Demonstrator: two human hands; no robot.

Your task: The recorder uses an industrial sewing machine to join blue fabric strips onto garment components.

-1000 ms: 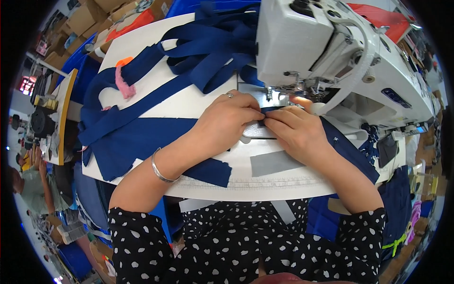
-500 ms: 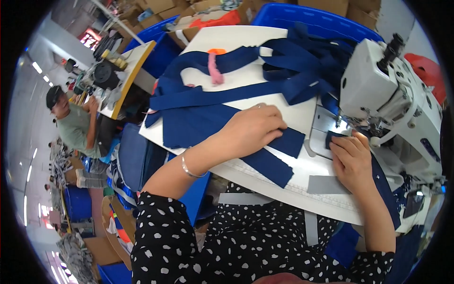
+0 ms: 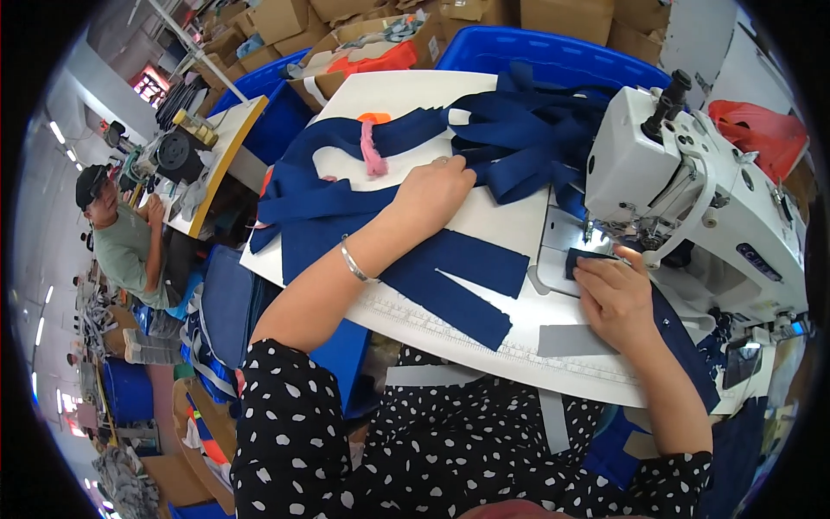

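Over the middle of the white table [image 3: 493, 216], my left hand [image 3: 435, 195] is closed on a long navy fabric strip [image 3: 346, 205]; its fingertips are partly hidden. At the sewing machine [image 3: 644, 164], my right hand [image 3: 616, 298] pinches and presses a navy fabric piece [image 3: 579, 259] on the metal plate, just in front of the needle area. The rest of that fabric runs under the hand and down the table's right side. Flat navy cut pieces [image 3: 471, 259] lie below my left hand. More navy strip [image 3: 527, 130] is heaped in loops behind it.
A grey strip [image 3: 575, 340] lies by my right wrist. A pink fabric scrap [image 3: 372, 149] rests on the navy strip. Blue bins [image 3: 553, 50] and cardboard boxes stand behind the table. A red plastic bag [image 3: 756, 134] is behind the machine. To the left, another person [image 3: 130, 238] sits at a table.
My left hand has moved up and away from the cut pieces to the long navy strip. My right hand stays on the fabric at the machine. The whole view has shifted slightly.
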